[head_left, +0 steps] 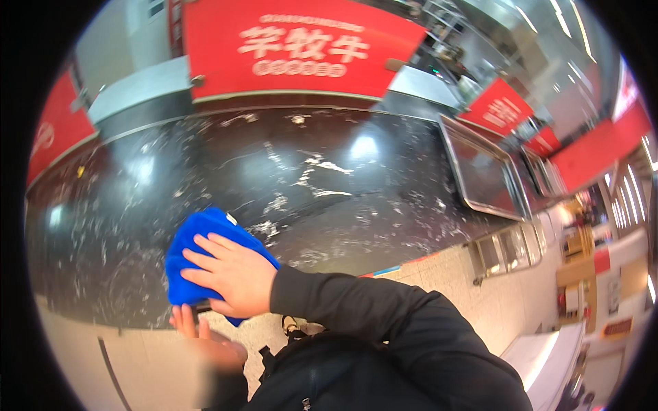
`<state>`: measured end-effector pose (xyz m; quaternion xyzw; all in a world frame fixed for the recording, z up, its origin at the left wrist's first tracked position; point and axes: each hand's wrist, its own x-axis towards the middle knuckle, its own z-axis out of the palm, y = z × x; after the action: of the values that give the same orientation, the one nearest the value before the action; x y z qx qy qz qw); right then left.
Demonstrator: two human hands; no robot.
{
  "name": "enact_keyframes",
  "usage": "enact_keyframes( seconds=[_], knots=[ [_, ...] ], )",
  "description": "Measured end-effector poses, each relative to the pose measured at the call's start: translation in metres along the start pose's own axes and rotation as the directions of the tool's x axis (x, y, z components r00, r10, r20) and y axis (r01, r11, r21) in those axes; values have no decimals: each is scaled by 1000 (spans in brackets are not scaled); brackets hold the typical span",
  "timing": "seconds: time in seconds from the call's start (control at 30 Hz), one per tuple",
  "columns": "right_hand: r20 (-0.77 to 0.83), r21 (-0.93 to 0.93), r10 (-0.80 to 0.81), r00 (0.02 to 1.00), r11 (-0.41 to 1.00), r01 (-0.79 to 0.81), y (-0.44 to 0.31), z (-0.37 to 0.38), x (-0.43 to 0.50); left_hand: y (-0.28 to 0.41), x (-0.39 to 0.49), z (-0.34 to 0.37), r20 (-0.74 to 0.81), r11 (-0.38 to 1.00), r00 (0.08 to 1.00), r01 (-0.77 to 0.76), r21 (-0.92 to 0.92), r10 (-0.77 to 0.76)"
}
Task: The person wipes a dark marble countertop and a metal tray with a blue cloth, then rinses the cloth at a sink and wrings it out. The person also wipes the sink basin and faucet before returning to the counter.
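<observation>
A bright blue cloth [198, 234] with a small white tag lies bunched on a dark, glossy, white-veined countertop [226, 169], part of it hanging over the near edge. My right hand [234, 275] holds the cloth down, palm against it and fingers spread. Just below the cloth, at the counter's near edge, is my left hand [211, 336], its fingers slightly apart and nothing visible in them. Whether its fingertips touch the cloth or the edge I cannot tell.
Red sign panels with writing, one a large red panel [308, 51], stand along the counter's far side. Metal-framed recessed trays [486, 164] sit at the right end. A wheeled metal rack [506, 249] is on the tiled floor beyond. A small yellow scrap [80, 171] lies far left.
</observation>
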<state>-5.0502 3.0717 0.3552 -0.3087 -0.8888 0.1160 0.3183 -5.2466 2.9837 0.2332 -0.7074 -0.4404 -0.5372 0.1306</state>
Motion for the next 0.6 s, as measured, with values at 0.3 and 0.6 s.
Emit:
enact_keyframes(
  seconds=[0.3,0.6],
  knots=[
    [-410,-423,656,634,479,-769,83,-195,-247,3,5,29,208,938,937,314,-145,-281],
    [-239,-275,499,833,788,-551,133,-161,-179,-13,-7,57,218,997,973,-72,-11,73]
  ],
)
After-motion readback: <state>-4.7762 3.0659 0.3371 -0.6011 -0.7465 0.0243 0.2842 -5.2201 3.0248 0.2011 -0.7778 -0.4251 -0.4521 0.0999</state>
